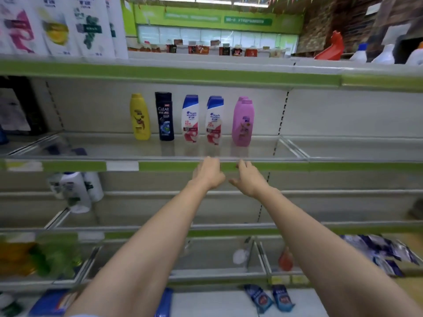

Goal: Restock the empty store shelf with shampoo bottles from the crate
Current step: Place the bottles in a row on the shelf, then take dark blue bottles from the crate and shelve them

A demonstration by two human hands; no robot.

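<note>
On the middle shelf (263, 166) stand a yellow bottle (139, 116), a dark Clear bottle (164, 116), a white-and-red bottle with a blue cap (190, 118), two more of that kind one behind the other (214, 120), and two pink bottles one behind the other (242, 121). Both my arms reach toward the shelf's front rail. My left hand (208, 172) and my right hand (248, 178) are side by side at the green edge strip, fingers relaxed, holding nothing. The crate is out of view.
A clear divider (295, 148) bounds the shelf bay on the right. White bottles (77, 191) stand on the shelf below at the left. Lower shelves hold green and orange packs (39, 255) and blue sachets (380, 250). The top shelf carries white refill pouches (57, 26).
</note>
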